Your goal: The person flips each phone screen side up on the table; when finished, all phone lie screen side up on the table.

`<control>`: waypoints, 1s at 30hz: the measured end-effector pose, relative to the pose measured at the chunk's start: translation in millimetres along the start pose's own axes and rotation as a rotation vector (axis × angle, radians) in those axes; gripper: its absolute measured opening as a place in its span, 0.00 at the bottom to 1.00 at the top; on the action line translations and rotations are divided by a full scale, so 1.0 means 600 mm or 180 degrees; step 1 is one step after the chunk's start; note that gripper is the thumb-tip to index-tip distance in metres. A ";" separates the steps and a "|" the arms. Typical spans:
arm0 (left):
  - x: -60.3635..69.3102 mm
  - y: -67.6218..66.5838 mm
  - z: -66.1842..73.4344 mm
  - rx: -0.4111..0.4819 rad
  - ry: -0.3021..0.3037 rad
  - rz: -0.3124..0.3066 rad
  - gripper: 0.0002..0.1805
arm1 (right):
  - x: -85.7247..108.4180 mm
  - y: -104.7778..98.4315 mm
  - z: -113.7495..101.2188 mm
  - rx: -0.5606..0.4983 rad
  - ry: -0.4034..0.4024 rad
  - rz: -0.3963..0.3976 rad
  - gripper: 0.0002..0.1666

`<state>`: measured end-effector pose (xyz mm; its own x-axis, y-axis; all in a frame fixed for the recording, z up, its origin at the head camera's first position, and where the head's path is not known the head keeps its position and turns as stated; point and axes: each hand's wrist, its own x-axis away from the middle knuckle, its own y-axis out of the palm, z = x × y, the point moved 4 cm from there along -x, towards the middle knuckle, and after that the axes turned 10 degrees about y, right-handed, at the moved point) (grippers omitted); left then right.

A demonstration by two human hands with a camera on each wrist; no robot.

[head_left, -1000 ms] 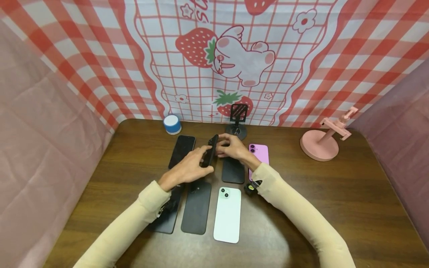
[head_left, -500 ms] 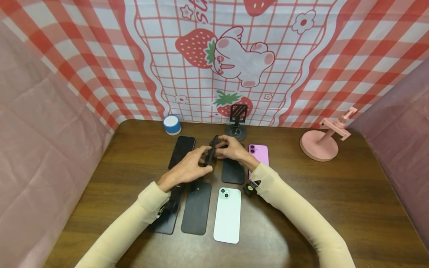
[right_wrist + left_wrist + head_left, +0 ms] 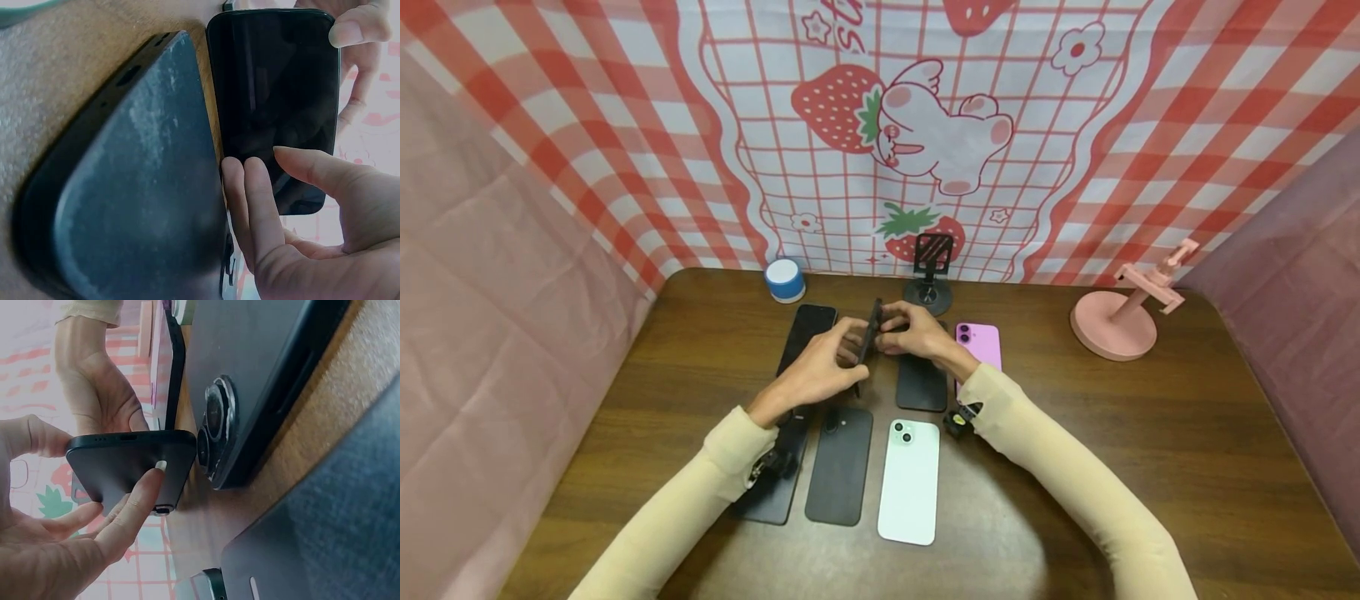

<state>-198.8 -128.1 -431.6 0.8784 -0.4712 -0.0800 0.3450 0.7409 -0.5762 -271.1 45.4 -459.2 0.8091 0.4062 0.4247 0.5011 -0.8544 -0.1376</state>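
Note:
A black smartphone (image 3: 870, 330) stands on its long edge between the two hands, almost edge-on in the head view. My left hand (image 3: 822, 360) grips it, thumb at one edge and fingertips against the dark back (image 3: 119, 465), seen in the left wrist view. From the other side my right hand (image 3: 919, 335) touches it. The right wrist view has the right thumb and two straight fingers at the dark screen (image 3: 275, 75). Under the right hand lies another black phone (image 3: 922, 383). Left of the left hand is a black phone (image 3: 808, 333), partly covered.
Nearer lie a dark grey phone (image 3: 839, 471), a pale green phone (image 3: 909, 483) and a black device (image 3: 775, 496) under the left wrist. A pink phone (image 3: 978, 343) lies right. Behind stand a blue-white cylinder (image 3: 786, 281), black stand (image 3: 931, 271) and pink stand (image 3: 1115, 327).
The held phone has turned slightly and shifted a little left, its back cameras no longer showing in the head view. My left hand moved slightly left; the right hand stays nearly in place.

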 end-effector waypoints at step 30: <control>0.011 -0.021 -0.013 0.0197 -0.0058 0.0188 0.37 | 0.002 -0.003 -0.007 0.0639 -0.0005 0.0251 0.40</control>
<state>-199.8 -144.4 -431.1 0.9035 -0.4175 -0.0971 0.3118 0.7956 -0.5195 -272.2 46.5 -454.7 0.8486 0.3413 0.4041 0.4872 -0.8018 -0.3459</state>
